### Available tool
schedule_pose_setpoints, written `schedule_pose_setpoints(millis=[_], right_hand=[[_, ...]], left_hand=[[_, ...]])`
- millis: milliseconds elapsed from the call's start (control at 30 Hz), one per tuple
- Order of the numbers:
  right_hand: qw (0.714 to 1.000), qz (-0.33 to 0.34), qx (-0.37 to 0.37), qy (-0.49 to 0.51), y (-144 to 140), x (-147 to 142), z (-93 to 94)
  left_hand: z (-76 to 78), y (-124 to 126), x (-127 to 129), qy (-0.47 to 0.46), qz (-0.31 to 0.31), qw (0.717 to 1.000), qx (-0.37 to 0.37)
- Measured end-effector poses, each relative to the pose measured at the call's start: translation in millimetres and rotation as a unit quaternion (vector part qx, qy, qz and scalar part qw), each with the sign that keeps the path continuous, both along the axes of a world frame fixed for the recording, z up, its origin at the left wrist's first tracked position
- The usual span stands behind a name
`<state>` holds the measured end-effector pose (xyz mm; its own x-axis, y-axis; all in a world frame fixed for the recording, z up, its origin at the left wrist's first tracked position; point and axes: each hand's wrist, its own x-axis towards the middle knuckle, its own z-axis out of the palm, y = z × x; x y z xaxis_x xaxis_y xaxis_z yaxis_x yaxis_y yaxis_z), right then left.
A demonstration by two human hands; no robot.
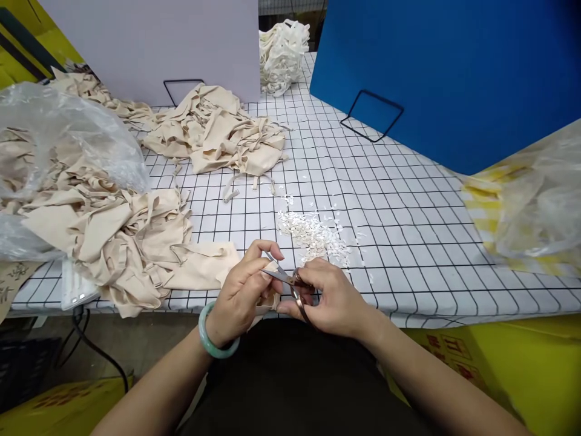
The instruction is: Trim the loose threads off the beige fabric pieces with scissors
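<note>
My right hand grips the handles of a pair of scissors, whose blades are parted and point left toward my other hand. Between the fingers of my left hand, with a green bangle at its wrist, is a small beige fabric piece. Its edge lies at the blades; more beige cloth hangs below, partly hidden by my hands. A beige fabric pile spreads over the table to the left. Just beyond the scissors lies a scatter of tiny white clippings.
A second heap of beige fabric sits farther back on the checked tablecloth. White straps are bundled behind it. A pale board and a blue board stand at the back. Clear plastic lies at right; a power strip at left.
</note>
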<state>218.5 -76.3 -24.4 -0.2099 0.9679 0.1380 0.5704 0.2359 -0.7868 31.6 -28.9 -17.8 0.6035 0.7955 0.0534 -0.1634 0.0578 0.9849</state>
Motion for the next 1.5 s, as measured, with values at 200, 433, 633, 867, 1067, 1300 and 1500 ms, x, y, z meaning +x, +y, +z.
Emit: schedule_pose_setpoints(millis=[200, 433, 633, 867, 1067, 1300, 1500], right_hand=[[1.000, -0.016, -0.010, 0.007, -1, -1, 2.0], [0.999, -0.029, -0.026, 0.005, -3, -1, 2.4], [0.998, -0.063, -0.015, -0.017, -8, 2, -3.7], [0.992, -0.118, -0.021, -0.035, -21, 17, -12.4], [0.971, -0.187, -0.140, 0.049, -33, 27, -22.8], [0.958, -0.174, -0.160, 0.163, -33, 40, -15.7], [0.962, -0.076, -0.143, 0.221, 0, -24, -29.0]], left_hand=[[0.5, 0, 2, 0.018, -0.002, 0.999, 0.029], [-1.0, -2, 4, 0.068, 0.014, 0.997, 0.037], [-1.6, -1, 11, 0.069, 0.005, 0.995, 0.078], [0.9, 4, 27, 0.113, -0.035, 0.984, 0.132], [-5.3, 10, 51, 0.126, -0.076, 0.982, 0.115], [26.4, 18, 13, 0.134, -0.033, 0.988, 0.072], [32.7, 15, -65, 0.216, 0.228, 0.932, 0.183]])
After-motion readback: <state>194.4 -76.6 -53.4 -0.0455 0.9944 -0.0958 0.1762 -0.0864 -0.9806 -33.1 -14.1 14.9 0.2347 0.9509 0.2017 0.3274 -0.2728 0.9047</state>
